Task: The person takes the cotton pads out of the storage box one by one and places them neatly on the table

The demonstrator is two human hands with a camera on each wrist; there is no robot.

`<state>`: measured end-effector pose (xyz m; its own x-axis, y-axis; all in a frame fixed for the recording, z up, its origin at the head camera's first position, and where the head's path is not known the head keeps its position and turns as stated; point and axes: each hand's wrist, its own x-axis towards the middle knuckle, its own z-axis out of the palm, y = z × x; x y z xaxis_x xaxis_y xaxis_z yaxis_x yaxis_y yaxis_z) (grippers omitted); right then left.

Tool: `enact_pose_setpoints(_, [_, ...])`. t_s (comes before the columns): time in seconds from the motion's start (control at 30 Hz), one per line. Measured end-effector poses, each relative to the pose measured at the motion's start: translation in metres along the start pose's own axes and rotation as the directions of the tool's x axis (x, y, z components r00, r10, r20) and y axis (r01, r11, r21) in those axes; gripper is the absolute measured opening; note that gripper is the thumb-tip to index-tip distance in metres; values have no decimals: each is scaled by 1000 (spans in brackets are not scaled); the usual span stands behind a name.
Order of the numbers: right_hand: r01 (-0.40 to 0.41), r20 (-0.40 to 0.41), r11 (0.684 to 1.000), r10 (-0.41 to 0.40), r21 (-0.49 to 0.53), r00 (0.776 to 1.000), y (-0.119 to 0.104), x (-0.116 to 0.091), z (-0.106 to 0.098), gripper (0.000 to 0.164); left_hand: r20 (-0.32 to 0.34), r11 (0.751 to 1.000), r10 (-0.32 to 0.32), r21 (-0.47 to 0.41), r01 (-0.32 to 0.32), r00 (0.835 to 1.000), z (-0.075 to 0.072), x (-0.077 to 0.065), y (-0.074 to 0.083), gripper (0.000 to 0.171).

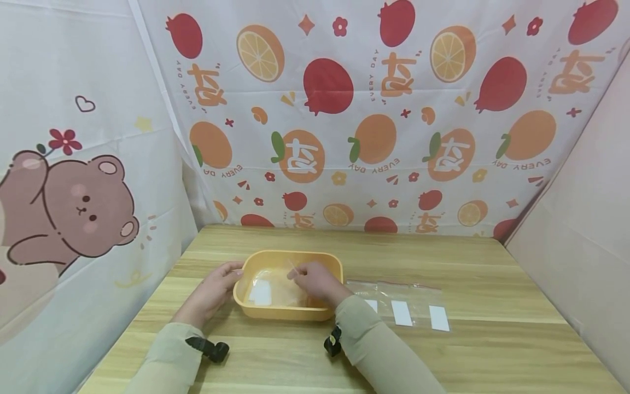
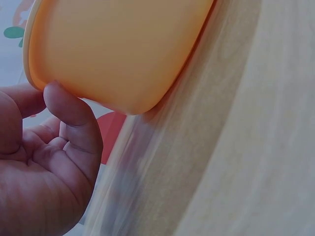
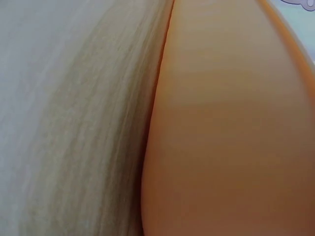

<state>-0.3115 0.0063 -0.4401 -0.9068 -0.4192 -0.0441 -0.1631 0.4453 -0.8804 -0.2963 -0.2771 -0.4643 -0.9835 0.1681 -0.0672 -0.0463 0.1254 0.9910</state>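
A yellow plastic basin [image 1: 283, 313] stands on the table, its outer wall [image 2: 118, 54] filling the upper part of the left wrist view. My left hand [image 1: 213, 293] holds it at the left end, thumb and fingers at the rim. Reaching inside over the near rim, my right hand [image 1: 315, 280] pinches a thin clear plastic bag [image 1: 293, 267], of which only an edge shows. Clear bags with white cards [image 1: 262, 293] lie at the left of the basin floor. From the right wrist, only the basin's side [image 3: 231, 123] and tabletop appear; the hand is hidden.
Right of the basin, clear zip bags [image 1: 418, 298] lie overlapping in a row on the wooden table [image 1: 472, 355], each with a white card [image 1: 439, 318]. A fruit-print cloth [image 1: 330, 142] hangs behind the table, with pale cloths at both sides.
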Motion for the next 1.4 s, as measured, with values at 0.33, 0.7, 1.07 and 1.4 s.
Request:
enact_pose_setpoints(0.33, [150,-45,939,-143,310,989,-14,-7,-17,30,-8,1000,-14,1,14,1000,1,0,1,49])
enact_pose_setpoints(0.7, [166,4,925,-178,341,984,-34,-22,-65,48,-9,1000,-10,4,10,1000,0,1,1,49])
enact_pose_setpoints(1.07, [173,13,920,-190,352,982,-39,-56,-138,46,-6,1000,-10,-9,10,1000,-1,1,-1,50])
enact_pose_setpoints(1.4, [141,118,968,-168,209,979,-9,-96,-209,40,-4,1000,-18,-2,18,1000,-2,1,-1,52])
